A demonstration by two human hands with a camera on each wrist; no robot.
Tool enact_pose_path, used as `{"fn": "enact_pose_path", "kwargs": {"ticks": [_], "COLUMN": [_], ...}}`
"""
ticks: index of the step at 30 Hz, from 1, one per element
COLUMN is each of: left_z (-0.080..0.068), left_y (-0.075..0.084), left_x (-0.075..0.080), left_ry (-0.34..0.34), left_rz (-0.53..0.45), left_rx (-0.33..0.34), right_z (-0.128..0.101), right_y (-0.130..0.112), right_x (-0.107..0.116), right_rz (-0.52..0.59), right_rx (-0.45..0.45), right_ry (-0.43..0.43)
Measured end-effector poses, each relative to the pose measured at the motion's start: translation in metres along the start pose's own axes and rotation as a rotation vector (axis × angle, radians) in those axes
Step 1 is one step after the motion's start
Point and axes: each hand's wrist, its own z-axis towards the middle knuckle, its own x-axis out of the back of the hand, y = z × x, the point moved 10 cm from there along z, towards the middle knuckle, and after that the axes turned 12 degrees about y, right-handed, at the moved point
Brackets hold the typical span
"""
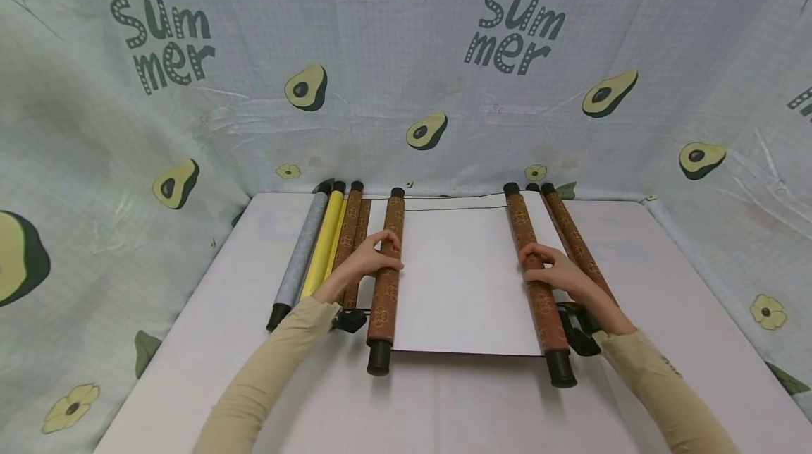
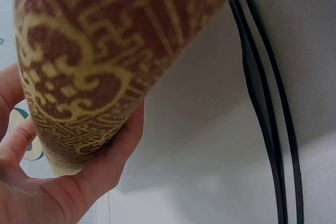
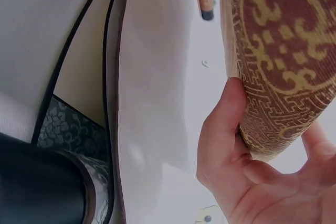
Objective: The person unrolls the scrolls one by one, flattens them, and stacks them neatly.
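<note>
In the head view, a scroll lies partly unrolled, its white sheet (image 1: 463, 278) stretched between two brown patterned rolls with black end knobs. My left hand (image 1: 376, 258) grips the left roll (image 1: 383, 302), thumb on one side and fingers on the other. The right roll (image 1: 545, 313) is held the same way by my right hand (image 1: 555, 272). Gold motifs cover the roll (image 2: 94, 51) in the left wrist view. There my left thumb and fingers wrap its lower side. In the right wrist view, fingers curl round the other roll (image 3: 283, 51).
Left of the scroll lie a grey roll (image 1: 301, 256), a yellow roll (image 1: 322, 246) and brown rolls (image 1: 347, 235). More brown rolls (image 1: 579, 242) lie on the right. A white table (image 1: 444, 412) carries everything, with an avocado-print cloth (image 1: 355, 24) hanging behind.
</note>
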Motion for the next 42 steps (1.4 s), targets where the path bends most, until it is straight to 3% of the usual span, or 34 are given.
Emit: {"fn": "enact_pose_path", "kwargs": {"ticks": [9, 19, 28, 37, 42], "left_z": [-0.002, -0.001, -0.003, -0.002, -0.001], "left_y": [0.000, 0.013, 0.008, 0.007, 0.007], "left_x": [0.005, 0.014, 0.020, 0.022, 0.024], "left_ry": [0.002, 0.068, 0.028, 0.019, 0.041], "left_rz": [-0.006, 0.101, 0.042, 0.087, 0.126], "left_rx": [-0.004, -0.167, -0.143, -0.165, -0.203], "right_z": [-0.003, 0.001, -0.001, -0.002, -0.001], "right_y": [0.003, 0.004, 0.010, 0.004, 0.004], "right_x": [0.008, 0.014, 0.022, 0.029, 0.031], "right_rz": [-0.013, -0.049, -0.054, -0.115, -0.130], "right_rx": [-0.044, -0.012, -0.079, 0.048, 0.045], "right_ry": [0.009, 0.031, 0.003, 0.056, 0.070]}}
